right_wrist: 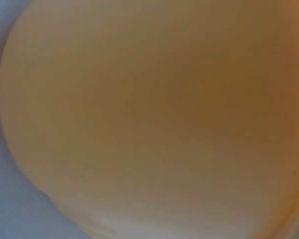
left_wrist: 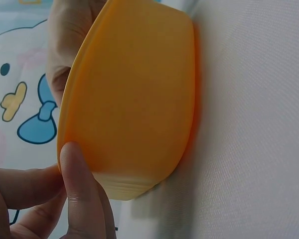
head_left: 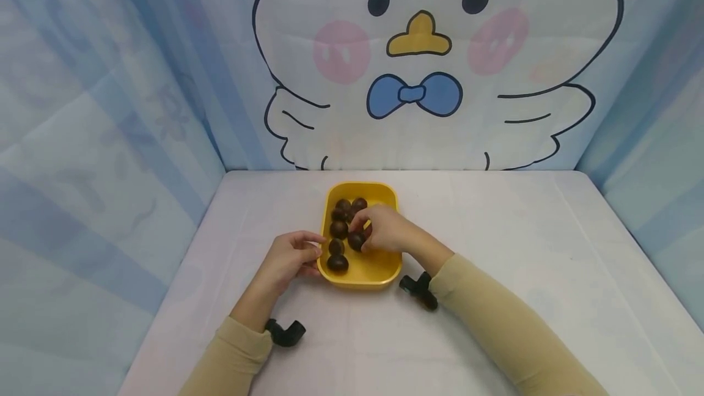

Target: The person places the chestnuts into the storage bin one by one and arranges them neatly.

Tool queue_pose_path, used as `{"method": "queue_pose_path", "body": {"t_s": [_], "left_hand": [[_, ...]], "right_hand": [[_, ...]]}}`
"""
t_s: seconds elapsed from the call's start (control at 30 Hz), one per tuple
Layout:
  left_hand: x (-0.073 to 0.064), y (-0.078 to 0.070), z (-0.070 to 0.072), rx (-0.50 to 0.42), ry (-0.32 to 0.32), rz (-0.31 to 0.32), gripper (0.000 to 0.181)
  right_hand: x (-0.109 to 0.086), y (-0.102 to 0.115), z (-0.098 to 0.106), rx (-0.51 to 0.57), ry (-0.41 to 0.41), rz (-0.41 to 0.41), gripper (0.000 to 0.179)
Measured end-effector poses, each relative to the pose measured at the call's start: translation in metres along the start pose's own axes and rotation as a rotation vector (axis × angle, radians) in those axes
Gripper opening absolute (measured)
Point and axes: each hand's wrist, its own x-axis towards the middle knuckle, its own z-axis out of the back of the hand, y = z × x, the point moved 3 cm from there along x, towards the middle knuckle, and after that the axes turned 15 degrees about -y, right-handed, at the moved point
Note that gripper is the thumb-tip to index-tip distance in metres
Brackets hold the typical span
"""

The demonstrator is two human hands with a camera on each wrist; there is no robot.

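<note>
A yellow plastic tray (head_left: 367,271) with rounded corners stands on the table, holding several dark brown round balls (head_left: 338,229) that look like nuts; their exact kind is unclear. My left hand (head_left: 288,258) pinches the tray's left rim, and in the left wrist view its thumb (left_wrist: 75,174) lies against the outer wall. Over the tray's right side reaches my right hand (head_left: 387,228), its fingers pinching one dark brown ball (head_left: 356,241) inside the tray. The right wrist view is filled by the blurred yellow wall (right_wrist: 139,99), so the fingers do not appear there.
A white cloth covers the table (head_left: 522,249). Behind it hangs a curtain (head_left: 418,133) with a cartoon bird, and blue patterned curtains close both sides. Black wrist-camera mounts (head_left: 286,333) sit by both wrists.
</note>
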Motion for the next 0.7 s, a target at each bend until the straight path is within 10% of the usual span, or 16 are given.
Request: {"method": "queue_pose_path", "body": {"t_s": [0.7], "left_hand": [[0.0,0.002,-0.002,0.019,-0.015,-0.024,0.028]], "right_hand": [[-0.004,0.004,-0.013,-0.1,-0.069,0.063,0.026]]}}
